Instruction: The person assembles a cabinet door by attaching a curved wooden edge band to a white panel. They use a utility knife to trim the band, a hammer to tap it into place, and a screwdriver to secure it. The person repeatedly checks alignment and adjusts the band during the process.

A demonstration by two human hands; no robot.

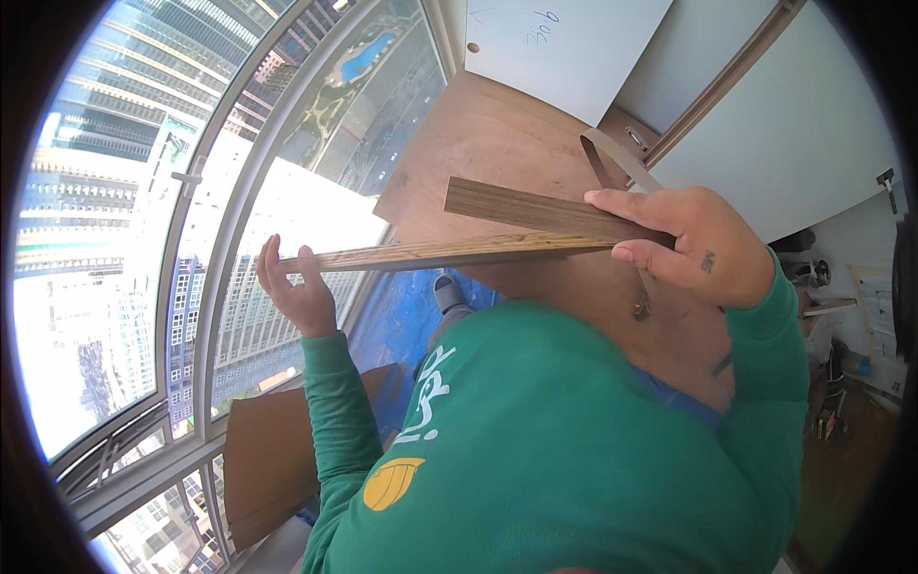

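I hold a long narrow wooden board level in front of my chest, its thin plywood edge toward me. My left hand cups the board's left end from below, fingers curled up over it. My right hand grips the right end, where a second dark wood-grain strip lies against the first, thumb below and fingers over the top. Both sleeves are green.
A large brown plywood sheet lies below the board on blue floor covering. White panels stand at the top and right. Curved floor-to-ceiling windows fill the left. A brown cardboard piece leans at lower left. Tools clutter the right edge.
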